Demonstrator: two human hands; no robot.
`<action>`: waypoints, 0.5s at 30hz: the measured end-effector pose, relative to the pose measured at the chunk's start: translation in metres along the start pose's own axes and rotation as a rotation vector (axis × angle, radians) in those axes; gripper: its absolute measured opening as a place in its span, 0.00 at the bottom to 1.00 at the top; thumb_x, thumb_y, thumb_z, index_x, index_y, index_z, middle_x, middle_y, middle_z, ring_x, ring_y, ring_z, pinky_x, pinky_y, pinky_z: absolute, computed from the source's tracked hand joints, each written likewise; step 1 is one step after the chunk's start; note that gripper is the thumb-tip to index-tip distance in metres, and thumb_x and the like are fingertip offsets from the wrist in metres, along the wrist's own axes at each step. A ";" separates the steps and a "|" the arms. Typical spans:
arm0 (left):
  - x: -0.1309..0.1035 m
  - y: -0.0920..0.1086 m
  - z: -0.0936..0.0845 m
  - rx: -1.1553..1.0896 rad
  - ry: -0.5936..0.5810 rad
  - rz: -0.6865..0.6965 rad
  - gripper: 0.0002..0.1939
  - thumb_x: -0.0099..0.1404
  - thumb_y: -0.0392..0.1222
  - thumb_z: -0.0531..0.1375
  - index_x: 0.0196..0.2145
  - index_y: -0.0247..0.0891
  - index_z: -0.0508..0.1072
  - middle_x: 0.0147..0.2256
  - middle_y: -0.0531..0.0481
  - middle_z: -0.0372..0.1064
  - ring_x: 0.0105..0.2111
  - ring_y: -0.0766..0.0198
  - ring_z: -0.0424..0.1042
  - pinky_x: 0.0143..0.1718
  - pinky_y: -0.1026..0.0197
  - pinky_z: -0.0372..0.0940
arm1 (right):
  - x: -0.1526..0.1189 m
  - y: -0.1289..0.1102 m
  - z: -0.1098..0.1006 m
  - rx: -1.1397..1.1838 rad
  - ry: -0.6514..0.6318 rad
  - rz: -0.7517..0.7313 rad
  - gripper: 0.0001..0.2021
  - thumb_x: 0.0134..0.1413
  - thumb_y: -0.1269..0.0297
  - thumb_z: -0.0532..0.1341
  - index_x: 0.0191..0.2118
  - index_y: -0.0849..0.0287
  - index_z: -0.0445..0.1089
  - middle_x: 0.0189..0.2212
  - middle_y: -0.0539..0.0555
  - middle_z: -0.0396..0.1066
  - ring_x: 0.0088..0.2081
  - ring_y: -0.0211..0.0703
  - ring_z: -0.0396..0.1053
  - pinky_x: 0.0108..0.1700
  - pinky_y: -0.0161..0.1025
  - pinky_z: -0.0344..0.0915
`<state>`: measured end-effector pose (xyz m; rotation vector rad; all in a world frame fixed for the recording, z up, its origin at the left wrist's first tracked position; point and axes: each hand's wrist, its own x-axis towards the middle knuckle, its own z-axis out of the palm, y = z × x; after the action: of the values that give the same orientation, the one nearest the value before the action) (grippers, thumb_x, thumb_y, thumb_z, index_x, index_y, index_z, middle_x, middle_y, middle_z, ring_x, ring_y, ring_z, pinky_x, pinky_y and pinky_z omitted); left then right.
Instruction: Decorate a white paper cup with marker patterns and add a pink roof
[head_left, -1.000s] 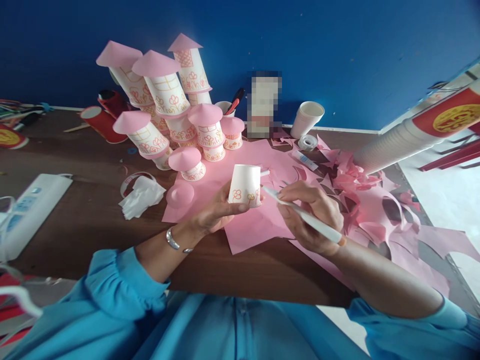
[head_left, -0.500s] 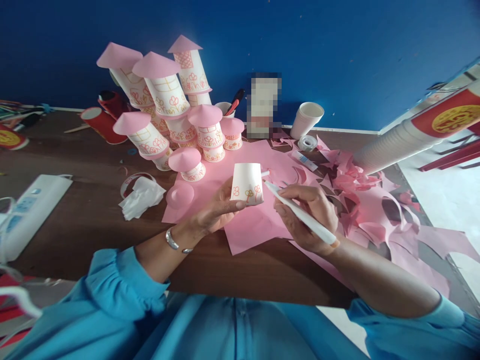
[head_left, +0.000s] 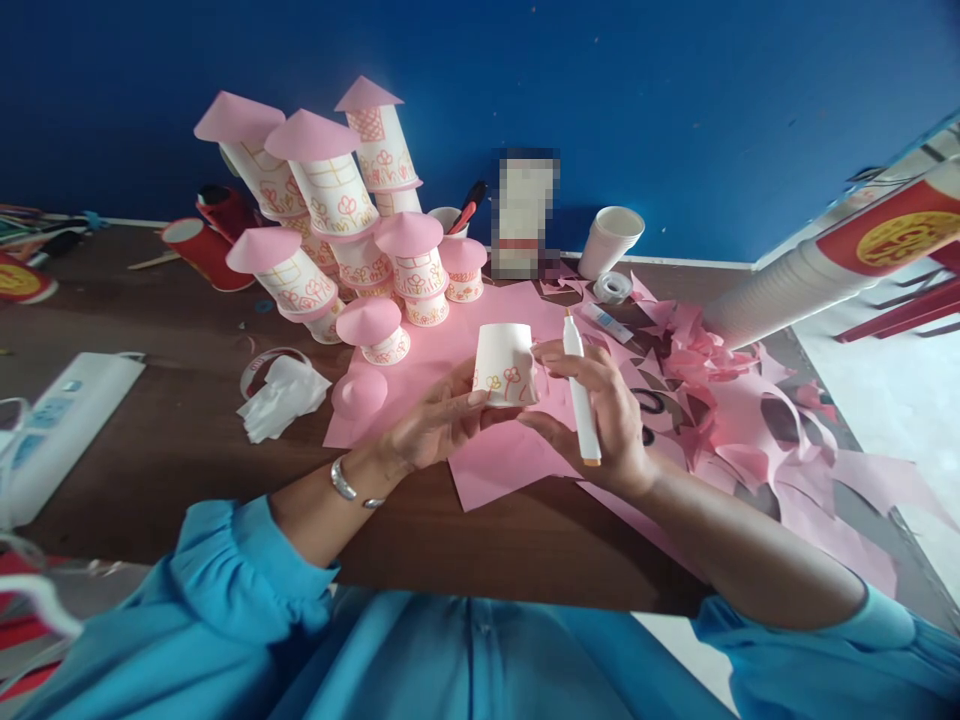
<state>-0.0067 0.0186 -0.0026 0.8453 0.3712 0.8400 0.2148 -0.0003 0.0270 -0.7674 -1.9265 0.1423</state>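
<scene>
A white paper cup piece (head_left: 502, 362) with orange and red flowers drawn near its lower edge is held over pink paper (head_left: 502, 465). My left hand (head_left: 439, 420) grips it from the left and below, thumb on its lower edge. My right hand (head_left: 604, 405) holds a white marker (head_left: 580, 395) between its fingers, the orange tip pointing up and away from the cup. Fingers of the same hand touch the cup's right side. To the left stand several cup towers with pink cone roofs, among them a small one (head_left: 369, 322).
Pink paper scraps (head_left: 742, 400) cover the right side. Behind are white cups (head_left: 611, 242), a tape roll (head_left: 613, 288) and a blurred upright object (head_left: 523, 215). A long cup stack (head_left: 795, 285) leans in from the right. Crumpled tissue (head_left: 285, 398) and a power strip (head_left: 79, 425) lie left.
The cup piece has turned, shifting its flowers leftward, and moved slightly right. My right hand has come to its side, and the marker has swung from slanted to nearly upright.
</scene>
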 end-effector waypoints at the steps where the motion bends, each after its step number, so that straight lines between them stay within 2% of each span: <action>1: 0.000 0.000 0.000 -0.004 -0.002 -0.007 0.27 0.70 0.50 0.70 0.63 0.43 0.76 0.56 0.40 0.81 0.58 0.48 0.80 0.60 0.50 0.73 | -0.001 0.001 0.001 -0.009 -0.005 -0.009 0.28 0.64 0.64 0.73 0.65 0.53 0.66 0.54 0.63 0.80 0.54 0.58 0.80 0.53 0.55 0.81; 4: 0.000 0.001 0.002 -0.015 -0.045 0.000 0.25 0.70 0.50 0.69 0.61 0.41 0.77 0.53 0.39 0.82 0.58 0.46 0.80 0.61 0.46 0.73 | -0.002 -0.001 0.003 -0.036 -0.008 -0.045 0.28 0.64 0.65 0.72 0.66 0.51 0.66 0.52 0.61 0.80 0.50 0.57 0.81 0.48 0.54 0.81; 7: -0.001 -0.001 0.002 0.017 -0.083 0.043 0.27 0.67 0.50 0.71 0.62 0.42 0.77 0.55 0.39 0.81 0.59 0.43 0.79 0.62 0.41 0.73 | -0.002 -0.004 0.006 -0.065 -0.038 -0.078 0.27 0.66 0.68 0.69 0.67 0.50 0.65 0.50 0.60 0.81 0.48 0.55 0.81 0.46 0.51 0.80; 10: -0.001 -0.001 0.003 0.095 -0.056 0.039 0.30 0.65 0.46 0.74 0.63 0.44 0.75 0.55 0.41 0.80 0.59 0.45 0.78 0.61 0.45 0.72 | -0.002 -0.006 0.007 -0.069 -0.081 -0.104 0.27 0.67 0.72 0.68 0.68 0.52 0.65 0.50 0.61 0.81 0.47 0.52 0.81 0.46 0.49 0.80; 12: -0.001 -0.001 0.003 0.128 -0.028 0.021 0.26 0.65 0.45 0.74 0.59 0.43 0.77 0.52 0.42 0.81 0.55 0.48 0.79 0.59 0.49 0.72 | -0.001 -0.007 0.005 -0.052 -0.063 -0.118 0.27 0.68 0.72 0.66 0.68 0.53 0.65 0.49 0.60 0.82 0.44 0.50 0.81 0.44 0.47 0.80; 15: -0.001 0.002 0.003 0.121 0.005 0.009 0.23 0.64 0.44 0.75 0.55 0.42 0.80 0.46 0.46 0.81 0.49 0.53 0.80 0.56 0.52 0.72 | 0.003 -0.007 -0.004 -0.015 0.003 -0.129 0.23 0.73 0.64 0.63 0.70 0.52 0.67 0.44 0.57 0.80 0.39 0.48 0.79 0.39 0.45 0.79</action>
<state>-0.0063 0.0168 0.0008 0.9579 0.4267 0.8340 0.2137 -0.0049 0.0343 -0.6506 -1.9693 0.0481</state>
